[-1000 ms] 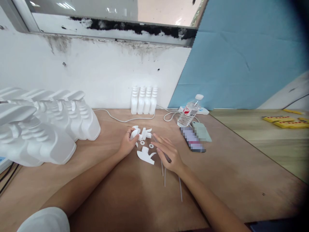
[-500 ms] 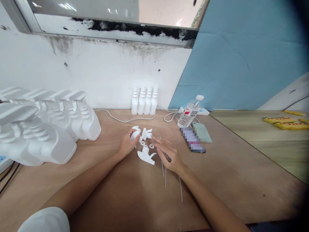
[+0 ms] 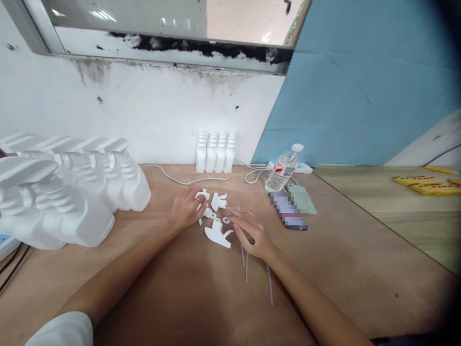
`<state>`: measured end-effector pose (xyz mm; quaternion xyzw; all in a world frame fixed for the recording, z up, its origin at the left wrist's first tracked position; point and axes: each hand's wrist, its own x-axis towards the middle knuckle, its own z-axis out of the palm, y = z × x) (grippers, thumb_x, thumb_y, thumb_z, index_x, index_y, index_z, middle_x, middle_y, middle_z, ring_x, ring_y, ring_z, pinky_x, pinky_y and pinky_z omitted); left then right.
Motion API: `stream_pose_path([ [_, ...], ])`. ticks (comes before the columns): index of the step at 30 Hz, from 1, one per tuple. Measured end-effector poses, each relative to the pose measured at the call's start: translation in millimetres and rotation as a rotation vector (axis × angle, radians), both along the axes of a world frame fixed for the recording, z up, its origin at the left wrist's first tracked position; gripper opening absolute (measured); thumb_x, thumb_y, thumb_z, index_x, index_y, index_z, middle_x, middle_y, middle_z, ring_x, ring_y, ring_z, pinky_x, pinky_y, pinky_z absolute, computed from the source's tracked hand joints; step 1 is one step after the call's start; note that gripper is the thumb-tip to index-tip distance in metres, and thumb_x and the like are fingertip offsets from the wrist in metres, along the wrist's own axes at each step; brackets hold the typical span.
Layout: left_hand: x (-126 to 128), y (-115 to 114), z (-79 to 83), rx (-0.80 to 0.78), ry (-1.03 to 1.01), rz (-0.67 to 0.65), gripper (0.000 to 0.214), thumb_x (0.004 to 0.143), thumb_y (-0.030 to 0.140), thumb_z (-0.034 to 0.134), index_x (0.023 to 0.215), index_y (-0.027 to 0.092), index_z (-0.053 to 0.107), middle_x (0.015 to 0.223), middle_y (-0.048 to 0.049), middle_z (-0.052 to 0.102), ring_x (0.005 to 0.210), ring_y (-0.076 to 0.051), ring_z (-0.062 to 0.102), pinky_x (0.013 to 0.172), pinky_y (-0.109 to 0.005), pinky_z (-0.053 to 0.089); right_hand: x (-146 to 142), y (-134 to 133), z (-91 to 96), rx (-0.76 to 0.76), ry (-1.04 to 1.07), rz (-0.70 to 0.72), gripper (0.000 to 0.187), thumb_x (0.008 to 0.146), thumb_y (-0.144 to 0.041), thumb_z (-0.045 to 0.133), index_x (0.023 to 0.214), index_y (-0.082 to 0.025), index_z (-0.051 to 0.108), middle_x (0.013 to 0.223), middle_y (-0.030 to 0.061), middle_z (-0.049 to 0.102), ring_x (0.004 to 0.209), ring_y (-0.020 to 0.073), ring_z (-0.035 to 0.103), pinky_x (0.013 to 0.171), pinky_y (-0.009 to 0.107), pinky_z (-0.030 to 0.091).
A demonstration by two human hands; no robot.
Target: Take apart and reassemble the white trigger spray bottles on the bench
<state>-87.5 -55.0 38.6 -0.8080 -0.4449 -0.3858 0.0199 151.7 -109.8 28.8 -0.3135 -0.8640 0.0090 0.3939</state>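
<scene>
Small white plastic parts lie in a cluster mid-table: a spray-trigger head [image 3: 217, 236], a nozzle piece [image 3: 218, 201] and two small rings [image 3: 226, 220]. My left hand [image 3: 184, 209] curls its fingers around a white plastic part [image 3: 202, 195] at the cluster's left edge. My right hand [image 3: 251, 230] lies flat with its fingers apart, fingertips near the rings. It covers the tops of several thin clear tubes [image 3: 246, 267] and a dark slim object [image 3: 249, 237].
Rows of white spray bottles [image 3: 86, 187] fill the left side. Several smaller white bottles [image 3: 215, 152] stand against the wall, with a white cable [image 3: 169, 177] beside them. A water bottle [image 3: 283, 172], two phones [image 3: 292, 205] and yellow items [image 3: 421, 182] sit to the right.
My left hand has drawn slightly left and its fingers have curled closer over the white part. My right hand has stayed flat on the tubes.
</scene>
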Motion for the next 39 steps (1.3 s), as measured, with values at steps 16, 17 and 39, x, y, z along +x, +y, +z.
stream_pose_path([
  [16, -129.0, -10.3, 130.2, 0.208, -0.002, 0.728, 0.027, 0.083, 0.023, 0.054, 0.102, 0.010, 0.068, 0.111, -0.0117, 0.064, 0.103, -0.027, 0.050, 0.093, -0.042, 0.040, -5.1, -1.1, 0.9, 0.003, 0.021, 0.020, 0.032, 0.085, -0.009, 0.047, 0.111, -0.021, 0.062, 0.125, 0.0121, 0.063, 0.108, 0.0240, 0.064, 0.090, 0.044, 0.050],
  [17, -127.4, -11.8, 132.0, 0.199, -0.033, 0.702, 0.024, 0.083, 0.021, 0.054, 0.099, 0.010, 0.068, 0.108, -0.0097, 0.065, 0.096, -0.023, 0.053, 0.091, -0.038, 0.041, -5.3, -1.5, 1.5, 0.003, 0.023, 0.020, 0.033, 0.086, -0.010, 0.046, 0.112, -0.022, 0.062, 0.127, 0.0120, 0.061, 0.108, 0.0238, 0.064, 0.090, 0.043, 0.051],
  [39, 13.5, -67.5, 96.6, -1.007, -0.903, -0.501, 0.027, 0.070, 0.037, 0.074, 0.083, 0.014, 0.068, 0.065, -0.0034, 0.063, 0.046, -0.010, 0.052, 0.043, -0.022, 0.041, -16.7, -7.7, 7.1, -0.999, 0.526, 0.574, 0.080, 0.071, -0.085, 0.035, 0.110, -0.018, 0.056, 0.075, 0.0077, 0.059, 0.063, 0.0185, 0.054, 0.055, 0.032, 0.047],
])
